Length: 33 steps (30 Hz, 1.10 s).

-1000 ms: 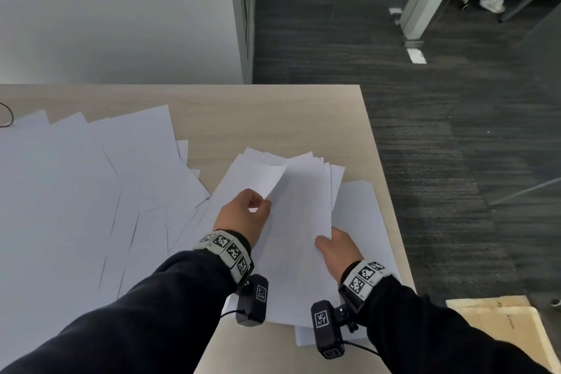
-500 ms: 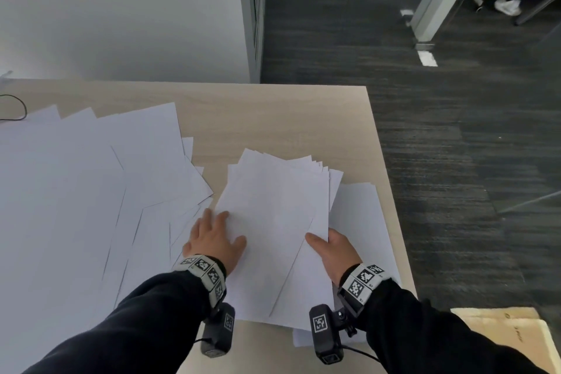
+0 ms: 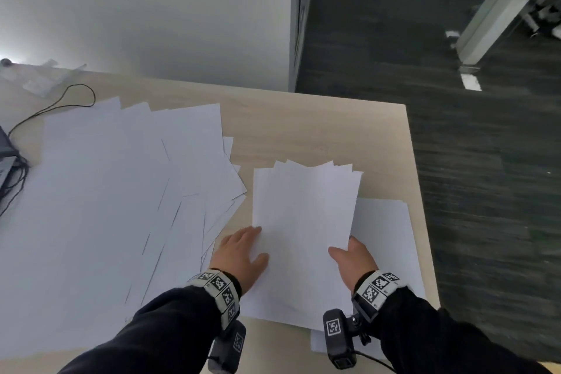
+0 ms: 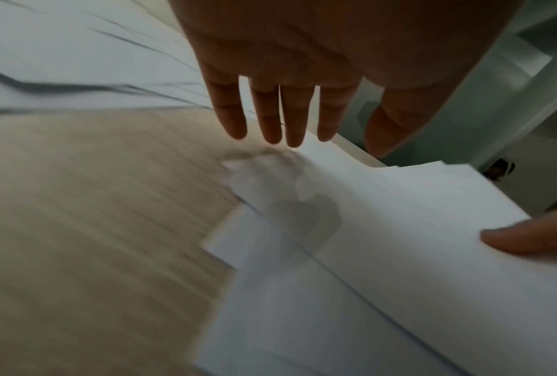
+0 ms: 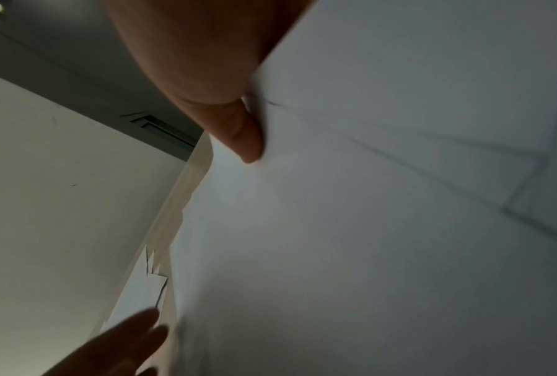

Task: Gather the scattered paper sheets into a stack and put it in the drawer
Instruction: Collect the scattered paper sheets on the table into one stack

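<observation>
A stack of white paper sheets (image 3: 303,222) lies near the right end of the wooden table (image 3: 303,124), its far edges still fanned. My right hand (image 3: 346,247) pinches the stack's near right edge, thumb (image 5: 238,127) on top and the other fingers underneath. My left hand (image 3: 252,246) lies flat against the stack's left edge with straight fingers (image 4: 270,114), its thumb resting on the top sheet. Many scattered sheets (image 3: 106,206) cover the table's left half. A few more sheets (image 3: 385,237) lie under the stack on the right. No drawer is in view.
A black cable (image 3: 60,100) loops at the table's far left, beside a dark device (image 3: 6,155) at the frame edge. The table's right edge drops to dark carpet (image 3: 485,191). A white wall (image 3: 151,24) stands behind the table.
My left hand laid the sheet it held onto the stack, flattened, then slid to the stack's left edge. The stack's sheets are more squared. My right hand kept its grip.
</observation>
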### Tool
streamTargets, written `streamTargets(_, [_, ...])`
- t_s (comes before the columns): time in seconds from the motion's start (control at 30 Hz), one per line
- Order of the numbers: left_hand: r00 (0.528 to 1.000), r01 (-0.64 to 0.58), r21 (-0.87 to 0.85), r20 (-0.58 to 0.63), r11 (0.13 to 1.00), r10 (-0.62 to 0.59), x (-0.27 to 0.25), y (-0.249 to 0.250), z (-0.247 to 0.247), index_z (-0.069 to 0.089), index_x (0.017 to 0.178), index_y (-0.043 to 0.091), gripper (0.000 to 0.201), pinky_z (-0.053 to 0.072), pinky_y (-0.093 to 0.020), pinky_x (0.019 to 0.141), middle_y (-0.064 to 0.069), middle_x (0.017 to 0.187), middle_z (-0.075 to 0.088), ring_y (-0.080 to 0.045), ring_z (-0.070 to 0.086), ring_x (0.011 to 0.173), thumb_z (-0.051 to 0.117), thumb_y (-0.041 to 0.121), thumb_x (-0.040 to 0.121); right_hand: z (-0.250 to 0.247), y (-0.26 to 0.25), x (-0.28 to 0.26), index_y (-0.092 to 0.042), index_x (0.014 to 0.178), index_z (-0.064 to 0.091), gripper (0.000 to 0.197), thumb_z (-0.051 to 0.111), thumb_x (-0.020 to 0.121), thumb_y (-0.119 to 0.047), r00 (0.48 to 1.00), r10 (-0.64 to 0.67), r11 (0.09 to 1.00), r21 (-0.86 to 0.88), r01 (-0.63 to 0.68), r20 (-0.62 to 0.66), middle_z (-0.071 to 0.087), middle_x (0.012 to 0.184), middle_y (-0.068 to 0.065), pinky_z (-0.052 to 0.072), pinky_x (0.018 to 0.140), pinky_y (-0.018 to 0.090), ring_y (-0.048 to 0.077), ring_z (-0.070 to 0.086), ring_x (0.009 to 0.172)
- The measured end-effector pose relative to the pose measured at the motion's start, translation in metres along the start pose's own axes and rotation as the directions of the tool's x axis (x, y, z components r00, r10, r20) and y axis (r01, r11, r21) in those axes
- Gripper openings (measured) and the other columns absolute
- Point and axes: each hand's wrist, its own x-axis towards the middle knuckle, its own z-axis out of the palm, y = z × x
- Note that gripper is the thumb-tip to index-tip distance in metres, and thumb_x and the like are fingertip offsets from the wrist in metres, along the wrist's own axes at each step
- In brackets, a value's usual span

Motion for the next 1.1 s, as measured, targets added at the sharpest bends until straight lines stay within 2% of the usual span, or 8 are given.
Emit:
streamTargets(0.17, [0.985, 0.146, 0.101, -0.102, 0.984, -0.136, -0.016, -0.053, -0.023, 0.036, 0.142, 0.043, 0.06, 0.02, -0.044, 0.117, 0.013, 0.161, 0.014, -0.016, 0.012, 0.148, 0.054, 0.053, 0.086, 0.004, -0.015, -0.008, -0.022, 0.087, 0.061, 0.016, 0.05, 0.092, -0.011, 0.997, -0.045, 0.999, -0.012, 0.044, -0.055, 0.069, 0.093, 0.003, 0.048, 0.074, 0.031, 0.025, 0.062, 0.083])
streamTargets(0.3, [0.95, 0.306, 0.157, -0.119, 0.939, -0.289, -0.033, -0.106, -0.032, 0.014, 0.149, 0.048, 0.09, 0.012, -0.05, 0.118, 0.012, 0.163, -0.011, -0.016, -0.007, 0.151, 0.053, 0.076, 0.074, 0.016, -0.019, -0.014, -0.011, 0.101, 0.06, 0.016, 0.045, 0.094, -0.013, 0.99, -0.057, 0.997, -0.067, 0.048, -0.127, 0.065, 0.095, 0.005, 0.041, 0.068, 0.029, 0.024, 0.058, 0.083])
streamTargets(0.43, [0.919, 0.39, 0.2, -0.031, 0.899, -0.392, -0.052, -0.153, -0.034, -0.011, 0.149, 0.05, 0.12, 0.008, -0.058, 0.116, 0.012, 0.16, -0.026, -0.022, -0.02, 0.149, 0.048, 0.094, 0.054, 0.032, -0.014, -0.029, -0.009, 0.1, 0.058, 0.014, 0.045, 0.095, -0.013, 0.981, -0.046, 0.994, -0.102, 0.027, -0.19, 0.063, 0.094, 0.009, 0.039, 0.063, 0.028, 0.025, 0.055, 0.08])
streamTargets(0.57, [0.939, 0.331, 0.23, 0.017, 0.915, -0.344, -0.063, -0.176, -0.033, -0.014, 0.148, 0.049, 0.118, 0.017, -0.059, 0.112, 0.012, 0.159, -0.027, -0.025, -0.019, 0.149, 0.044, 0.094, 0.056, 0.056, -0.001, -0.052, -0.012, 0.102, 0.056, 0.013, 0.045, 0.096, -0.014, 0.963, -0.021, 0.994, -0.105, -0.008, -0.27, 0.06, 0.094, 0.004, 0.038, 0.075, 0.029, 0.026, 0.055, 0.086])
streamTargets(0.63, [0.948, 0.306, 0.223, 0.018, 0.926, -0.317, -0.064, -0.179, -0.034, -0.012, 0.149, 0.048, 0.112, 0.018, -0.059, 0.112, 0.01, 0.16, -0.026, -0.026, -0.019, 0.149, 0.043, 0.092, 0.061, 0.069, 0.007, -0.065, -0.011, 0.103, 0.057, 0.014, 0.045, 0.096, -0.014, 0.952, 0.002, 0.996, -0.089, -0.03, -0.307, 0.062, 0.095, 0.005, 0.038, 0.075, 0.03, 0.026, 0.055, 0.085])
streamTargets(0.87, [0.955, 0.297, 0.189, -0.047, 0.936, -0.294, -0.075, -0.212, -0.047, -0.025, 0.146, 0.044, 0.119, 0.006, -0.06, 0.116, 0.004, 0.156, -0.036, -0.028, -0.026, 0.146, 0.042, 0.092, 0.062, 0.099, 0.027, -0.113, -0.011, 0.1, 0.057, 0.013, 0.045, 0.095, -0.014, 0.914, 0.035, 0.999, -0.019, -0.047, -0.403, 0.063, 0.095, 0.009, 0.04, 0.074, 0.032, 0.029, 0.056, 0.084])
streamTargets(1.0, [0.929, 0.37, 0.161, -0.074, 0.915, -0.363, -0.081, -0.248, -0.063, -0.022, 0.15, 0.038, 0.124, 0.01, -0.059, 0.116, 0.002, 0.16, -0.028, -0.028, -0.019, 0.149, 0.036, 0.098, 0.057, 0.101, 0.021, -0.131, -0.012, 0.103, 0.056, 0.01, 0.049, 0.097, -0.017, 0.899, 0.022, 0.998, 0.058, 0.004, -0.437, 0.061, 0.1, 0.007, 0.038, 0.082, 0.03, 0.027, 0.055, 0.092])
streamTargets(1.1, [0.928, 0.371, 0.151, -0.088, 0.916, -0.361, -0.085, -0.269, -0.068, -0.014, 0.152, 0.035, 0.123, 0.016, -0.056, 0.116, 0.005, 0.162, -0.018, -0.025, -0.011, 0.15, 0.038, 0.096, 0.059, 0.109, 0.011, -0.133, -0.018, 0.107, 0.055, 0.011, 0.052, 0.097, -0.022, 0.918, 0.057, 0.991, 0.132, -0.005, -0.391, 0.061, 0.098, 0.001, 0.045, 0.092, 0.037, 0.027, 0.053, 0.095])
